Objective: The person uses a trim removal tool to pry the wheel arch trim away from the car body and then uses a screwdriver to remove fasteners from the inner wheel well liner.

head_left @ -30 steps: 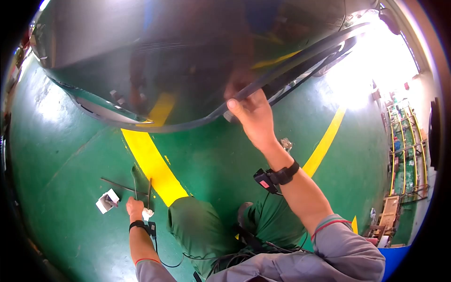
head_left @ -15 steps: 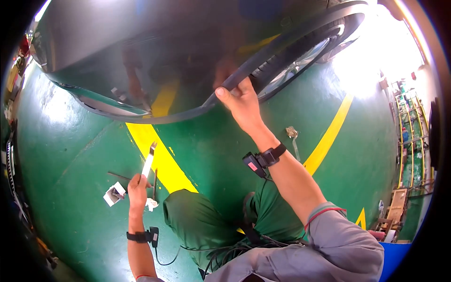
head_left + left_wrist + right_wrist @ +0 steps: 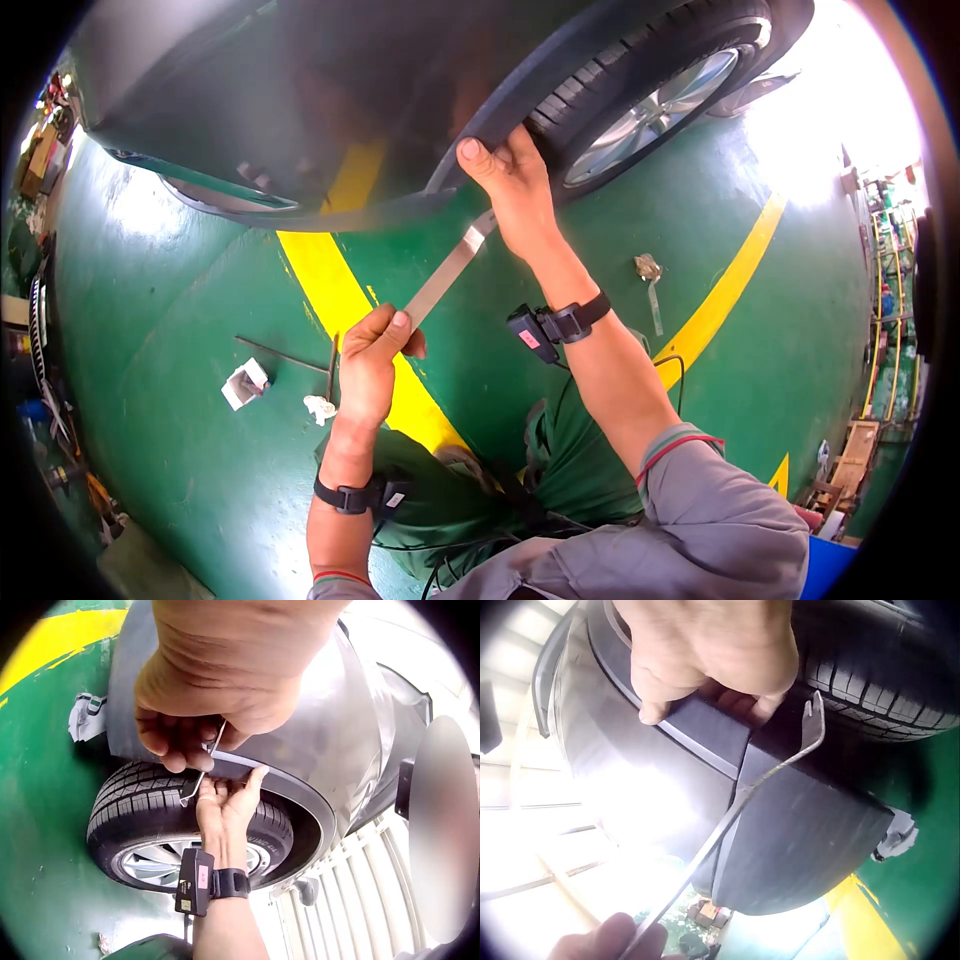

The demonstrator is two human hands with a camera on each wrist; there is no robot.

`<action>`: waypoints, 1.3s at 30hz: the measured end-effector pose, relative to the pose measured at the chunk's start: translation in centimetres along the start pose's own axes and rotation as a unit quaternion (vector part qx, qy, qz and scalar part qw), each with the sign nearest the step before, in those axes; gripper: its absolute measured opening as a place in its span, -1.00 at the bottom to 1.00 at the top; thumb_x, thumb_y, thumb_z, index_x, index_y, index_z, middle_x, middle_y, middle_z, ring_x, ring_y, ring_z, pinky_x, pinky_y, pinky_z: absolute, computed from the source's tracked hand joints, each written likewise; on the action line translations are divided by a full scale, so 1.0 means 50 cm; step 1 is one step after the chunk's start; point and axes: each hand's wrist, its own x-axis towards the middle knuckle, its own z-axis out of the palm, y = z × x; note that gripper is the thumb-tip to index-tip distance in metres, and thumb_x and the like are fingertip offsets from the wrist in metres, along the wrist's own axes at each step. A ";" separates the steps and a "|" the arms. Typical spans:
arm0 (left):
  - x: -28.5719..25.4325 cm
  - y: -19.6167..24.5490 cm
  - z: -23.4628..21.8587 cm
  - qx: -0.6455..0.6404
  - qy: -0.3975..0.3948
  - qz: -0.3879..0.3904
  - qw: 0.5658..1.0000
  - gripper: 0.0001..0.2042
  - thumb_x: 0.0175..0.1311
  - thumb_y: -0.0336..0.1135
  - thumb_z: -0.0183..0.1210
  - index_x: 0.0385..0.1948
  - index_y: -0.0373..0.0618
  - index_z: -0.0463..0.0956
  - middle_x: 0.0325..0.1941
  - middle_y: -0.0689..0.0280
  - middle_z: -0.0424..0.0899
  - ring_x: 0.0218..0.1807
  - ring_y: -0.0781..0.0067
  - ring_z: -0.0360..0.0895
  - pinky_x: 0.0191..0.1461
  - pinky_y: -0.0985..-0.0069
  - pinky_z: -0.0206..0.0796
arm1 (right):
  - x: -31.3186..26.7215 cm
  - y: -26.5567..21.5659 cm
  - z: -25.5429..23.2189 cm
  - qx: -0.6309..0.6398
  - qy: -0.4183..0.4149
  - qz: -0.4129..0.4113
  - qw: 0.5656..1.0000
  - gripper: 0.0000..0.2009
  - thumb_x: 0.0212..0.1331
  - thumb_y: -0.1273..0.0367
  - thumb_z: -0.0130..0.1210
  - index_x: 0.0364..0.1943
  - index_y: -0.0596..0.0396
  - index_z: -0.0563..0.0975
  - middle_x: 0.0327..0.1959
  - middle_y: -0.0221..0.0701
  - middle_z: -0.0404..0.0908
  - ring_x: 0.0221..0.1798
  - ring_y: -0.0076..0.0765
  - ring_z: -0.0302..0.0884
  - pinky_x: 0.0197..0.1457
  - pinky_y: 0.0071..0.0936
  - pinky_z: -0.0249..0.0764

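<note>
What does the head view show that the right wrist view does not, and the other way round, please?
Only the head view shows the green trousers and the dark rods on the floor.
Only the right wrist view clearly shows the bar's forked tip.
Both show the left hand gripping the bar, the right hand at the trim, and the tire.

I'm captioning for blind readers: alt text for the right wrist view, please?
The right hand grips a car's wheel-arch trim; the left hand holds a notched, bent-tipped metal pry tool. A tyre shows at upper right.
</note>
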 end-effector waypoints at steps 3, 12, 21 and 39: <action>-0.014 -0.017 -0.008 -0.084 0.041 -0.004 0.996 -0.68 0.49 -0.25 -0.03 -0.51 -0.22 0.42 -0.51 0.17 0.56 -0.42 0.42 0.40 -0.17 0.44 0.20 | -0.006 -0.014 0.000 -0.023 -0.001 -0.003 1.000 -0.41 0.17 0.00 0.38 0.05 0.20 0.48 -0.21 -0.58 0.54 -0.22 -0.70 0.35 -0.07 -0.69 0.32; -0.042 -0.026 -0.043 -0.058 0.087 0.122 0.987 -0.68 0.50 -0.22 0.01 -0.48 -0.21 0.44 -0.52 0.22 0.54 -0.45 0.44 0.43 -0.25 0.48 0.21 | 0.000 0.007 0.001 0.039 -0.010 -0.044 0.998 -0.44 0.21 0.03 0.35 0.00 0.25 0.48 -0.33 -0.57 0.50 -0.30 -0.70 0.32 -0.18 -0.67 0.34; -0.054 -0.018 -0.043 0.279 0.123 0.212 0.929 -0.78 0.45 -0.29 0.10 -0.35 -0.28 0.51 -0.46 0.31 0.52 -0.40 0.51 0.38 -0.31 0.55 0.16 | 0.000 0.015 -0.019 0.006 -0.021 -0.014 1.000 -0.50 0.23 0.08 0.35 0.00 0.20 0.49 -0.36 -0.59 0.46 -0.34 -0.74 0.29 -0.26 -0.69 0.28; -0.054 -0.042 -0.005 0.153 0.097 0.138 0.974 -0.69 0.49 -0.27 0.09 -0.49 -0.21 0.34 -0.53 0.23 0.55 -0.50 0.53 0.39 -0.40 0.59 0.23 | -0.005 0.068 -0.024 -0.110 -0.063 -0.076 0.989 -0.60 -0.02 0.64 0.26 -0.02 0.20 0.49 -0.16 -0.36 0.64 -0.08 -0.38 0.62 0.13 -0.43 0.55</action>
